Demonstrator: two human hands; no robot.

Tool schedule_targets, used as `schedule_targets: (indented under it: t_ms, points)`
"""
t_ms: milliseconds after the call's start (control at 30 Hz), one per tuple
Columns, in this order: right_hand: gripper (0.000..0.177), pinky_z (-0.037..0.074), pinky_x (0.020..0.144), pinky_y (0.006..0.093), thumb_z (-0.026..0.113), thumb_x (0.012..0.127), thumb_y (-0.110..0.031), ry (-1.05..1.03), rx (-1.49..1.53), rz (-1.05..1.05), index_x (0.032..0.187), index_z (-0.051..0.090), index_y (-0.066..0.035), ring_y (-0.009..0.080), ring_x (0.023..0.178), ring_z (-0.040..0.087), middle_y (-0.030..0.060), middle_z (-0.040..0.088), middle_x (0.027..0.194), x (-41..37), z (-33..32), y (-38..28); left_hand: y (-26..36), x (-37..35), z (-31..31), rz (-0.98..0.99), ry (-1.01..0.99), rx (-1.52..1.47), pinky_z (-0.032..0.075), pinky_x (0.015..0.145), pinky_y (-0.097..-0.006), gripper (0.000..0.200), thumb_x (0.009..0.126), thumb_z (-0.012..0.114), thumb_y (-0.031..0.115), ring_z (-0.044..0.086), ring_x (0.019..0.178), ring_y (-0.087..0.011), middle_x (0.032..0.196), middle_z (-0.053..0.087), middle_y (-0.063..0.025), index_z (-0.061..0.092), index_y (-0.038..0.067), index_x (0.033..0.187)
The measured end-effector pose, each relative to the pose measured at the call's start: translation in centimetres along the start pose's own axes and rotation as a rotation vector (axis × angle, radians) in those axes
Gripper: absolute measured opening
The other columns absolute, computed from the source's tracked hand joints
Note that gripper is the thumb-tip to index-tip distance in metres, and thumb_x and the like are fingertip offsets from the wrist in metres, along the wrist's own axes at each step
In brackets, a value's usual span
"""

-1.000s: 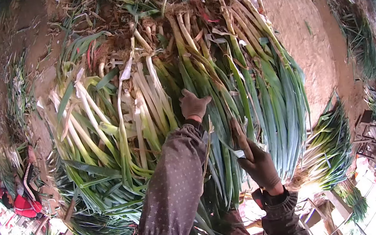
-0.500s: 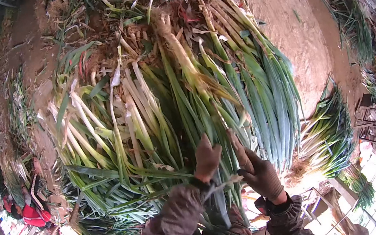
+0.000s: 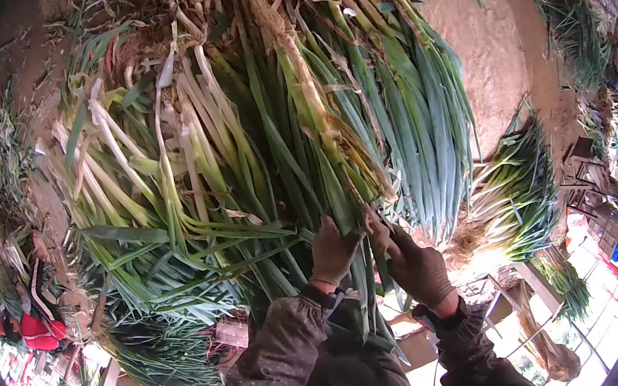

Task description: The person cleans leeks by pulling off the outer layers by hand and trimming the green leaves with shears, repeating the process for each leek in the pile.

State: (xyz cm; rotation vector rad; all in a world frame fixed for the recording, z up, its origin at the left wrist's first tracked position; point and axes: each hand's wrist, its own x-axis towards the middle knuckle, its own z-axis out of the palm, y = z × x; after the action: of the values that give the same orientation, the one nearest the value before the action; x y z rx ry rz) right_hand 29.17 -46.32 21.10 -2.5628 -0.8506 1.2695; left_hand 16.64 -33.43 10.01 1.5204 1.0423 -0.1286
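A long green onion (image 3: 315, 103) with a dirty root end and yellowed outer leaves runs down the middle toward my hands. My left hand (image 3: 334, 252), gloved, is closed round its green leaves. In my right hand (image 3: 418, 266), also gloved, a brownish handle-like object (image 3: 378, 232) is gripped, its tip against the leaves beside my left hand. Beneath and around lie many more green onions (image 3: 223, 158), white stems upward and green leaves toward me.
More bundled green onions lie at the right (image 3: 524, 195) and lower left (image 3: 161, 358). A pale flat sheet (image 3: 461, 31) covers ground at the upper right. Red cloth (image 3: 41, 331) shows at the far left, and wooden pieces (image 3: 585, 173) at the right.
My left hand has closed on the leaves, close to my right hand. The handle-like object has moved to the leaves there. The whole view has shifted, with the pile appearing higher and farther left.
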Motion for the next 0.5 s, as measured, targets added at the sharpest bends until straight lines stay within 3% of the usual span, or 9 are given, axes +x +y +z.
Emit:
schedule_targets:
  t_ms: [167, 333, 367, 433, 467, 500]
  points:
    - [0.06, 0.054, 0.063, 0.054, 0.066, 0.093, -0.04, 0.044, -0.091, -0.036, 0.146, 0.05, -0.018, 0.0442, 0.072, 0.07, 0.0207, 0.071, 0.079, 2.0, 1.3, 1.3, 0.1, 0.1, 1.3, 0.103, 0.061, 0.063, 0.056, 0.081, -0.0521, 0.071, 0.085, 0.079, 0.043, 0.067, 0.099, -0.0465, 0.109, 0.067, -0.0268, 0.045, -0.003, 0.129]
    - [0.063, 0.054, 0.064, 0.0552, 0.066, 0.091, -0.039, 0.057, -0.16, -0.074, 0.148, 0.048, -0.018, 0.0448, 0.074, 0.07, 0.0212, 0.071, 0.08, 4.7, 1.4, 1.7, 2.3, 0.4, 0.7, 0.04, -0.013, 0.009, 0.056, 0.082, -0.0522, 0.076, 0.082, 0.083, 0.041, 0.065, 0.102, -0.0479, 0.119, 0.061, -0.0289, 0.045, -0.002, 0.131]
    - [0.057, 0.055, 0.065, 0.0541, 0.066, 0.091, -0.036, 0.046, -0.199, -0.083, 0.144, 0.051, -0.02, 0.0436, 0.075, 0.07, 0.0188, 0.068, 0.096, 5.2, 1.6, 2.1, 2.5, 0.3, 0.6, 0.01, -0.005, -0.009, 0.056, 0.082, -0.0522, 0.076, 0.081, 0.084, 0.04, 0.065, 0.102, -0.048, 0.121, 0.06, -0.0293, 0.044, -0.002, 0.131]
    - [0.046, 0.057, 0.067, 0.0519, 0.065, 0.091, -0.031, -0.003, -0.285, -0.062, 0.135, 0.056, -0.023, 0.0411, 0.078, 0.071, 0.0138, 0.061, 0.128, 6.2, 1.6, 1.5, -0.2, 0.9, 1.7, 0.271, 0.142, 0.077, 0.056, 0.083, -0.0517, 0.081, 0.08, 0.085, 0.039, 0.064, 0.105, -0.0485, 0.12, 0.06, -0.0299, 0.042, -0.002, 0.134]
    - [0.04, 0.058, 0.068, 0.0508, 0.064, 0.091, -0.028, -0.016, -0.303, -0.059, 0.131, 0.058, -0.024, 0.0399, 0.079, 0.071, 0.0113, 0.058, 0.144, 6.7, 1.6, 1.2, -0.9, 0.7, 2.1, 0.234, 0.125, 0.064, 0.056, 0.083, -0.0515, 0.082, 0.08, 0.086, 0.04, 0.064, 0.106, -0.0485, 0.12, 0.06, -0.03, 0.041, -0.002, 0.134]
    - [0.04, 0.057, 0.068, 0.0513, 0.064, 0.092, -0.03, 0.001, -0.284, -0.098, 0.131, 0.058, -0.024, 0.0404, 0.079, 0.071, 0.0131, 0.06, 0.134, 6.8, 1.3, 1.0, -0.8, 0.7, 2.1, 0.223, 0.112, 0.047, 0.056, 0.084, -0.0513, 0.083, 0.079, 0.086, 0.04, 0.064, 0.106, -0.0486, 0.12, 0.06, -0.0305, 0.041, -0.003, 0.135]
